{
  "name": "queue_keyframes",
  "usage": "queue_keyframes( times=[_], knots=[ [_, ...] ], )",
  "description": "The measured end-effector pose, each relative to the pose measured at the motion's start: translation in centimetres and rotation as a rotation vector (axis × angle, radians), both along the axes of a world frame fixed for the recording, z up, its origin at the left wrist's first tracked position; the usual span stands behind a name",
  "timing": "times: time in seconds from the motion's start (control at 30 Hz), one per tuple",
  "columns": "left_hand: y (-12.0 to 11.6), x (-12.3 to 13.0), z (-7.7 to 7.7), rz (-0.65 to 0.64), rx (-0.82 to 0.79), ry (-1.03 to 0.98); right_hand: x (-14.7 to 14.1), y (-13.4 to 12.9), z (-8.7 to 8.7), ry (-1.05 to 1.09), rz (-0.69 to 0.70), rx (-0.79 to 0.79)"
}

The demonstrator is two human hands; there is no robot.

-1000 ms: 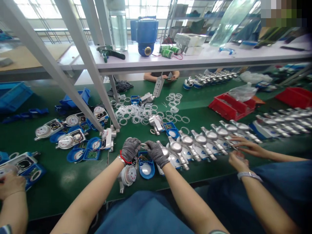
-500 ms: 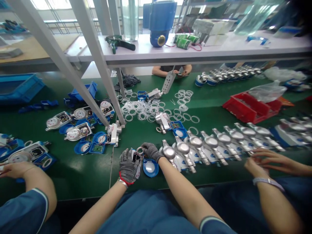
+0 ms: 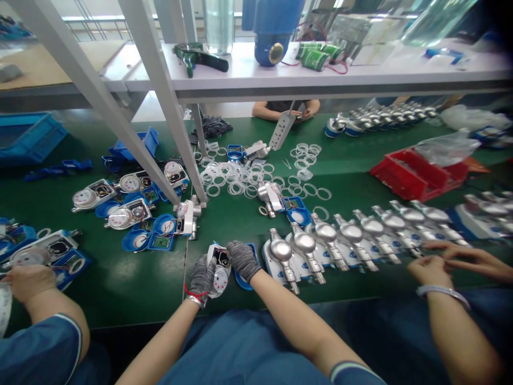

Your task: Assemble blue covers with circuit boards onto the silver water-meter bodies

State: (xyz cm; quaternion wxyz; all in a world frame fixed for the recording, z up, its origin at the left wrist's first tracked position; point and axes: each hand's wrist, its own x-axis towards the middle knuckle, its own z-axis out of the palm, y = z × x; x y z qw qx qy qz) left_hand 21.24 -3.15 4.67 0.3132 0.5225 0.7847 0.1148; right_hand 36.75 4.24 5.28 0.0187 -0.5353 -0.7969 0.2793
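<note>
My left hand (image 3: 201, 276), in a grey striped glove, grips the left side of an open meter (image 3: 220, 279). The meter has a white housing, a round dial with red marks and a dark compartment at its upper end. My right hand (image 3: 243, 260), also gloved, is closed at the compartment's right edge; its fingertips and anything in them are hidden. Under and beside that hand lies a blue cover (image 3: 245, 282), partly hidden. Right of it, finished-looking silver meters (image 3: 281, 250) stand in a row.
Clear rings (image 3: 236, 176) lie scattered mid-table. More open meters (image 3: 127, 215) with blue covers sit to the left, beside a metal post (image 3: 182, 128). A red bin (image 3: 404, 176) stands at the right. Co-workers' hands (image 3: 34, 283) are at left, right and far side.
The meter's dial and compartment have come into fuller view as my left hand moved down its left side. My right hand moved down over the blue cover; the ring at its fingertips no longer shows.
</note>
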Motion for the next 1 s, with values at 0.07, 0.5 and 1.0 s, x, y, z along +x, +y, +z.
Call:
queue_keyframes(
  times=[0.07,0.5,1.0],
  knots=[
    [-0.1,-0.4,0.1,0.091,0.03,-0.141,-0.4,0.2,0.1,0.0,0.0,-0.009],
    [-0.1,-1.9,-0.8,0.324,0.131,-0.764,-0.4,2.9,-1.5,0.499,-0.145,-0.458],
    [10.9,-26.5,17.1,0.483,0.236,-0.234,-7.3,20.9,0.3,-0.081,-0.085,0.108]
  ],
)
